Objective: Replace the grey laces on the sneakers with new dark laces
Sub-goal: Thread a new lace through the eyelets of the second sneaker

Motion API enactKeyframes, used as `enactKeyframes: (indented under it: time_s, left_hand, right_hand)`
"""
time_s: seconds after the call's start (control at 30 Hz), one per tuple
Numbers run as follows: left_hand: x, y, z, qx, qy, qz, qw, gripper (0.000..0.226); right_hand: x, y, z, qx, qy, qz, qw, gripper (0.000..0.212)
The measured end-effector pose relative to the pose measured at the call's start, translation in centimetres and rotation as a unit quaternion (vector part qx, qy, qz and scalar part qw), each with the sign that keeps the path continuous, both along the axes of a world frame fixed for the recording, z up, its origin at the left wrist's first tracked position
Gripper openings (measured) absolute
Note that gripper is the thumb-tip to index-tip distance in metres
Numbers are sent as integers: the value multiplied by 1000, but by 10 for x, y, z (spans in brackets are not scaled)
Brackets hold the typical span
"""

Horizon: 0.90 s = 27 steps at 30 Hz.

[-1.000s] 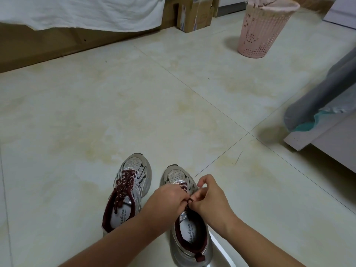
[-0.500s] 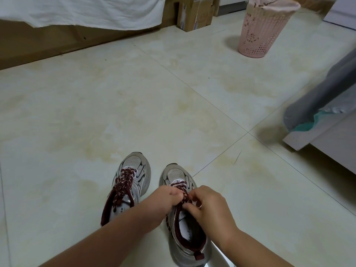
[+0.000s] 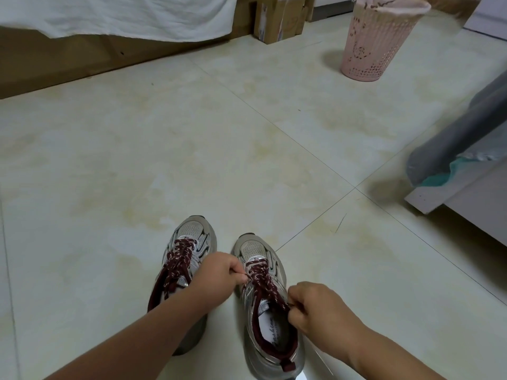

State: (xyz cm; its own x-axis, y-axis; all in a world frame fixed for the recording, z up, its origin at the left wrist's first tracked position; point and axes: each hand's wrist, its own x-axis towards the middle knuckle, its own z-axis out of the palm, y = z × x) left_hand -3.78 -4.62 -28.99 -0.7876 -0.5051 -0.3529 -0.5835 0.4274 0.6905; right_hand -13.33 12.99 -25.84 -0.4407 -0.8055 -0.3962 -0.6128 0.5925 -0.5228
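Two silver-grey sneakers stand side by side on the tiled floor, toes pointing away from me. The left sneaker [image 3: 192, 237] is laced with a dark maroon speckled lace [image 3: 178, 259]. The right sneaker [image 3: 255, 250] carries the same kind of dark lace [image 3: 264, 281] across its eyelets. My left hand [image 3: 216, 278] pinches the lace at the right sneaker's left side, mid-way up. My right hand [image 3: 318, 308] pinches the lace end at the top eyelets near the tongue. No grey lace is visible.
A pink perforated waste basket [image 3: 378, 42] stands at the back right. Cardboard boxes [image 3: 279, 17] sit by a wooden bed frame with a white sheet [image 3: 123, 15]. Grey fabric [image 3: 452, 138] hangs over white furniture at the right.
My hands have moved apart: the left now pinches lower on the lacing, the right has drawn back toward the tongue. The view tilted slightly down.
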Motion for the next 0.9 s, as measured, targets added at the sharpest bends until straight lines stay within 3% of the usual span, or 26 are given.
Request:
enactKeyframes:
  time_s: [0.1,0.17,0.23,0.3,0.43,0.53,0.6,0.67,0.77,0.9]
  left_hand:
    - [-1,3,0,41,-1,-4,999,13]
    - [1,2,0,73,6,16,997,21]
    - [3,3,-1,86,13,39,995,20]
    - [4,4,-1,79,11,55,995,23]
    - [7,5,-1,18,-16,70,997,33]
    - [9,7,0,-2,-24,70,997,32]
    - [8,8,3,-13,-22,59,998,24]
    - [4,9,11,-24,3,33,999,5]
    - [-3,12,21,-7,36,-38,999,21]
    - [-11,27,29,79,51,-72,993,14]
  right_hand:
    - [5,0,-2,-93,-75,-162,980,28]
    - [10,-5,-3,-145,-185,-285,929,22]
    - [11,-9,-5,-157,-253,-334,894,21]
    - [8,-9,-5,-140,-241,-300,912,22]
    - [0,2,-1,-26,-109,-93,989,24]
    - [-4,2,5,39,-10,18,999,27]
    - [-6,-4,11,20,19,25,999,19]
    - [-9,-11,17,-45,-22,-44,998,18]
    - [-11,-27,23,-131,-175,-184,958,24]
    - [-7,-44,25,-176,-320,-271,891,19]
